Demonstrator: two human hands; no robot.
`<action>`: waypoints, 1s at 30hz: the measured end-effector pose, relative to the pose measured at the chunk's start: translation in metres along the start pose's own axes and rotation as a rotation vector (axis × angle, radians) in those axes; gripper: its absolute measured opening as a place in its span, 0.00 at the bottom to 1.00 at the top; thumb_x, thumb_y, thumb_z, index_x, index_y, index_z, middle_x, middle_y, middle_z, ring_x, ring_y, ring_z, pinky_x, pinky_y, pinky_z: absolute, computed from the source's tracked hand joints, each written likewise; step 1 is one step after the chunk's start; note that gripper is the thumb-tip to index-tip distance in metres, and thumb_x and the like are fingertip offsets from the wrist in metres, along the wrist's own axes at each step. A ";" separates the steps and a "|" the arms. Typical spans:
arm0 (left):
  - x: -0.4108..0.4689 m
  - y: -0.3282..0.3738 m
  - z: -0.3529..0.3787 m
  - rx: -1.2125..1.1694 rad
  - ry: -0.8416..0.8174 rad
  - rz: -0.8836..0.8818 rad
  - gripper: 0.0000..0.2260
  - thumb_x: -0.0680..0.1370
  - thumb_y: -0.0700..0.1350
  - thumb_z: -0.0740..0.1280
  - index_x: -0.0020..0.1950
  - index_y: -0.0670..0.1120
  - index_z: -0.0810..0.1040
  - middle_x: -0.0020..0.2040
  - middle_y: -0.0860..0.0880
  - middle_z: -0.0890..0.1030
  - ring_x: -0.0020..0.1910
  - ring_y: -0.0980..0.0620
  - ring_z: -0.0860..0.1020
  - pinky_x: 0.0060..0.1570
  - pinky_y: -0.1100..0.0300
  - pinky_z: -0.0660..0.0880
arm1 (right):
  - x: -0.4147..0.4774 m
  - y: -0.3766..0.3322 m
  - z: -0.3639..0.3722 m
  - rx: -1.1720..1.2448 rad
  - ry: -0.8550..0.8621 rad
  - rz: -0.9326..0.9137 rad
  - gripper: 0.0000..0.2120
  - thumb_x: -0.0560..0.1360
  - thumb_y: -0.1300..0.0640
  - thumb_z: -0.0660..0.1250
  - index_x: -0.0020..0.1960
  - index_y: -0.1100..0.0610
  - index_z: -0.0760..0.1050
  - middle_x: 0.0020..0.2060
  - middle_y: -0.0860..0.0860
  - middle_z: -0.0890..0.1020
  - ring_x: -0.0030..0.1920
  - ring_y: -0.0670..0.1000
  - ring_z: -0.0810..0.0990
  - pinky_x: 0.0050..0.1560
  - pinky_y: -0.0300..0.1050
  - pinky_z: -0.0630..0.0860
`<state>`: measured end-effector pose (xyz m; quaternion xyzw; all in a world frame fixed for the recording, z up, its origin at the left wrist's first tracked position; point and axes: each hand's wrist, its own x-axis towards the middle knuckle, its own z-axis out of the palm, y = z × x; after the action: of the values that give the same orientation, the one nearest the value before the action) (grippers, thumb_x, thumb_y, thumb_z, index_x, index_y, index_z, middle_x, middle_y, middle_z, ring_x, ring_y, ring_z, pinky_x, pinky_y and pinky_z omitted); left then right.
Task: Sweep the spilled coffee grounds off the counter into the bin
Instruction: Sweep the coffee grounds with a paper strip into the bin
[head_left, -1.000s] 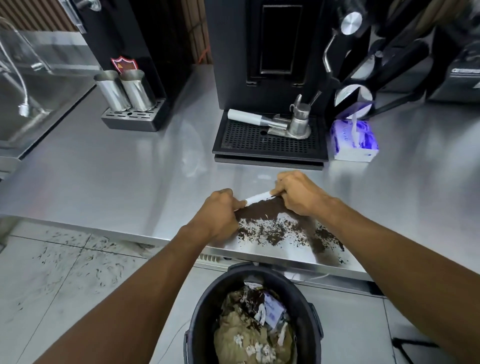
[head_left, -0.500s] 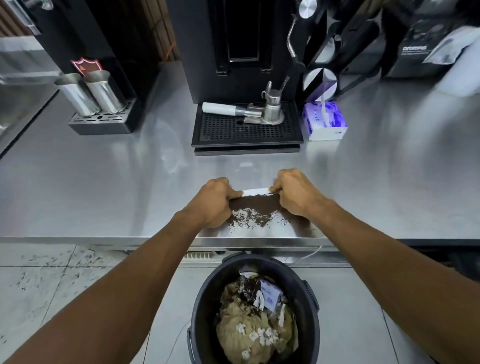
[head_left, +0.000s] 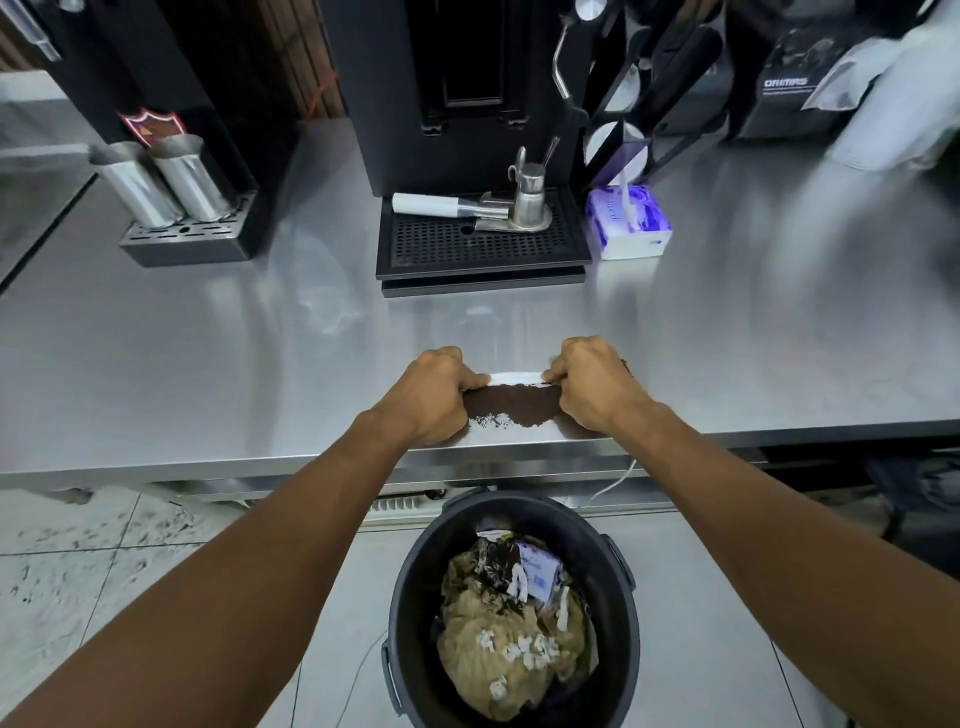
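Dark brown coffee grounds (head_left: 511, 408) lie in a compact heap on the steel counter (head_left: 208, 374), close to its front edge. A folded white tissue (head_left: 517, 379) stands behind the heap, stretched between my hands. My left hand (head_left: 434, 397) grips its left end and my right hand (head_left: 592, 387) grips its right end, both fists resting on the counter. The round black bin (head_left: 410, 582) stands on the floor directly below the heap, partly filled with crumpled brown paper and scraps.
A black coffee machine with a drip tray (head_left: 480, 249) holding a portafilter and small steel jug stands behind my hands. A purple-and-white tissue pack (head_left: 626, 223) sits right of it. Two steel cups (head_left: 166, 179) rest on a rack at the left. Tiled floor lies below.
The scattered grounds have been drawn toward the counter's front edge into a tighter heap between my hands. Both hands keep their grip on the tissue.
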<state>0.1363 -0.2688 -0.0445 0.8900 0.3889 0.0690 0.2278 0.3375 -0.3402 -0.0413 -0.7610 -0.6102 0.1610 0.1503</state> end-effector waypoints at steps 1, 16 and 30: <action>-0.001 0.001 0.000 0.000 -0.008 -0.007 0.15 0.75 0.37 0.68 0.61 0.45 0.82 0.40 0.53 0.69 0.44 0.47 0.73 0.48 0.52 0.78 | -0.003 -0.001 0.000 -0.004 0.005 0.005 0.14 0.72 0.70 0.67 0.53 0.58 0.83 0.50 0.54 0.80 0.52 0.56 0.78 0.52 0.41 0.72; -0.019 0.006 0.010 -0.016 0.011 0.027 0.12 0.79 0.39 0.65 0.62 0.44 0.81 0.38 0.54 0.66 0.41 0.49 0.71 0.44 0.59 0.69 | -0.032 -0.005 0.001 0.002 0.011 0.034 0.16 0.69 0.72 0.68 0.51 0.58 0.84 0.49 0.55 0.83 0.53 0.55 0.78 0.56 0.44 0.76; -0.037 0.014 0.015 -0.005 -0.032 0.018 0.15 0.79 0.36 0.63 0.64 0.45 0.80 0.43 0.50 0.71 0.46 0.48 0.73 0.51 0.54 0.75 | -0.055 -0.005 0.005 0.030 0.040 0.038 0.14 0.68 0.73 0.68 0.49 0.60 0.84 0.48 0.57 0.83 0.50 0.56 0.80 0.56 0.46 0.78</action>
<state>0.1247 -0.3096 -0.0491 0.8939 0.3770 0.0578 0.2355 0.3200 -0.3932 -0.0400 -0.7732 -0.5901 0.1578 0.1706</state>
